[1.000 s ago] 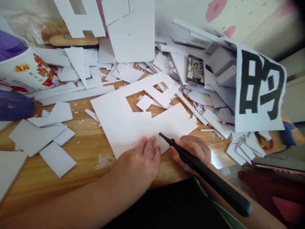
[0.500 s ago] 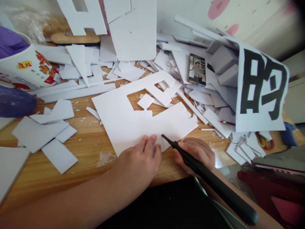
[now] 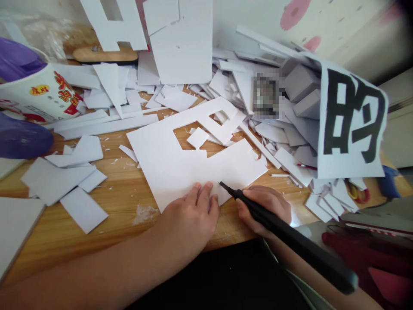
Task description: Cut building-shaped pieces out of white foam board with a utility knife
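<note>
A white foam board sheet point(image 3: 167, 172) with an irregular cut-out lies on the wooden table in front of me. My left hand point(image 3: 195, 211) rests on its near edge, fingers spread flat and holding nothing. Opposite it, my right hand point(image 3: 266, 209) is closed around a black long-handled knife point(image 3: 290, 234). The thin dark blade points up and left, its tip at the board's surface just right of my left fingertips. Inside the cut-out sits a small loose white piece point(image 3: 197, 137).
White offcuts point(image 3: 64, 178) lie on the left, with more heaped behind the board. A paper bucket point(image 3: 38, 94) stands at the left. On the right hang a sheet with a black printed character point(image 3: 351, 116) and, below, scissors point(image 3: 358, 193). A pixelated rectangle point(image 3: 266, 94) lies among the scraps.
The knife's rear end has swung slightly right, while its tip stays at nearly the same spot on the board. My left hand keeps its place. The whole view has shifted a little.
</note>
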Available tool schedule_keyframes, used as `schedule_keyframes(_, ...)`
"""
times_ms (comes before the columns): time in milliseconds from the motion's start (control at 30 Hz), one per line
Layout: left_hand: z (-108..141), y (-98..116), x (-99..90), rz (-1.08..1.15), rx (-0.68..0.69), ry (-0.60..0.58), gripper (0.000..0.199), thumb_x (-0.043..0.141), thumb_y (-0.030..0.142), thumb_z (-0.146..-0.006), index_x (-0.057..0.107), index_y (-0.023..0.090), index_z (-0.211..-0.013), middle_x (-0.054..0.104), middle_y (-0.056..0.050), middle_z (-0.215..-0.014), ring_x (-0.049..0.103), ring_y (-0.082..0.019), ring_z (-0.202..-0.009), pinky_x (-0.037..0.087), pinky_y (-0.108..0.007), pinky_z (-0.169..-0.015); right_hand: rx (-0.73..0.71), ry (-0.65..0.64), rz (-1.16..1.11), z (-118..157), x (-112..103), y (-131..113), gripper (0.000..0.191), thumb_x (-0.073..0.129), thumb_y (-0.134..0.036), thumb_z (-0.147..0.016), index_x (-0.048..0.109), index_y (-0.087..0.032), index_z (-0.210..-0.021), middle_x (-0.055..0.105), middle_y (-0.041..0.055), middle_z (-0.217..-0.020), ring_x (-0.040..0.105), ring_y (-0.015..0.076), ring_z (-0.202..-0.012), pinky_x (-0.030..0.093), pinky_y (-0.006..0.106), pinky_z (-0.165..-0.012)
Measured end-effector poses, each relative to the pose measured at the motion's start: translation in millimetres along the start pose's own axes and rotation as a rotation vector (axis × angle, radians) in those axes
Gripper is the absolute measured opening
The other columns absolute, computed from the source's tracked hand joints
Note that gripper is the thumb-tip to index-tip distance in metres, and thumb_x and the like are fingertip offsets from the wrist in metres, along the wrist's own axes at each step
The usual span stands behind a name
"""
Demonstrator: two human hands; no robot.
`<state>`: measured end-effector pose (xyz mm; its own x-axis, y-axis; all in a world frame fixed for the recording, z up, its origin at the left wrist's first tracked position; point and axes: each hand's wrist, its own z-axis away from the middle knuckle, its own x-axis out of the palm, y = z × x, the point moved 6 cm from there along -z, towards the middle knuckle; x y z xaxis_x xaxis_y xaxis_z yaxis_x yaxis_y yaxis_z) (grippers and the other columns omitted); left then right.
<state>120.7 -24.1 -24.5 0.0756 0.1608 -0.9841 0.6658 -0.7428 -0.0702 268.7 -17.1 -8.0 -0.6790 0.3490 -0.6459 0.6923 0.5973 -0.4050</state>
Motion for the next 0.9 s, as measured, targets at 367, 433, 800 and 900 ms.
schedule_keyframes(367, 1, 0, -2.6, -0.032, 0.03, 0.054, 0.038, 0.045, -0.002, -0.08, 0.069, 0.01, -0.107, 0.064, -0.019, -0.12, 0.068, -0.035, -0.1, 0.062, -0.039, -0.06, 0.136, 0.0, 0.008, 0, -5, 3, 0.027, 0.068, -0.016, -0.072, 0.06, -0.026, -0.096, 0.069, -0.0008, -0.071, 0.07, 0.0191, -0.061, 0.06, 0.032, -0.055)
schedule_keyframes(433, 2, 0, -3.5, -0.029, 0.028, 0.062, 0.037, 0.045, -0.002, -0.08, 0.069, 0.009, -0.107, 0.064, -0.02, -0.119, 0.068, -0.036, -0.099, 0.062, -0.038, -0.059, 0.127, -0.013, 0.003, -2, -5, 2, 0.027, 0.067, -0.016, -0.072, 0.059, -0.026, -0.096, 0.068, -0.0002, -0.07, 0.07, 0.0203, -0.06, 0.06, 0.033, -0.055)
schedule_keyframes(800, 5, 3, 2.6, -0.011, 0.023, 0.049, 0.035, 0.047, 0.0, -0.083, 0.066, 0.007, -0.112, 0.061, -0.022, -0.123, 0.065, -0.039, -0.103, 0.061, -0.04, -0.062, 0.078, -0.042, -0.008, -7, 0, 0, 0.03, 0.067, -0.016, -0.072, 0.057, -0.027, -0.098, 0.067, -0.0004, -0.067, 0.068, 0.0213, -0.056, 0.059, 0.035, -0.052)
schedule_keyframes(900, 4, 4, 2.8, -0.008, 0.031, 0.053, 0.034, 0.048, 0.001, -0.083, 0.066, 0.006, -0.111, 0.062, -0.023, -0.122, 0.065, -0.039, -0.103, 0.061, -0.041, -0.063, 0.037, -0.045, -0.004, -8, 4, -2, 0.028, 0.067, -0.016, -0.072, 0.058, -0.027, -0.096, 0.066, -0.0013, -0.064, 0.066, 0.0197, -0.054, 0.057, 0.032, -0.05)
